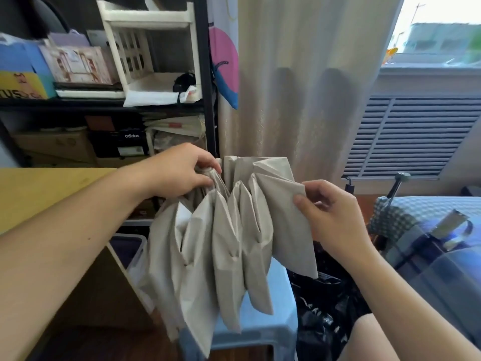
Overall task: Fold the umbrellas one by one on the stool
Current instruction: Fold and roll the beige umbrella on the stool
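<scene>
Mid-fold on beige umbrella [229,230], held up in air above the blue stool [263,327]. Left hand [177,170] clenches gathered top; right hand [330,212] pinches outer panel edge. Next, prob: flatten each pleat, wrap panels round shaft w/o losing top grip.

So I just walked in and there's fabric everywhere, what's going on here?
A person is folding a beige umbrella held up over a light blue stool. The left hand grips the gathered top of the canopy, and the right hand pinches the outermost flap, sorting the pleats. The flaps hang loose, not yet wrapped. A checked umbrella lies to the right.
</scene>
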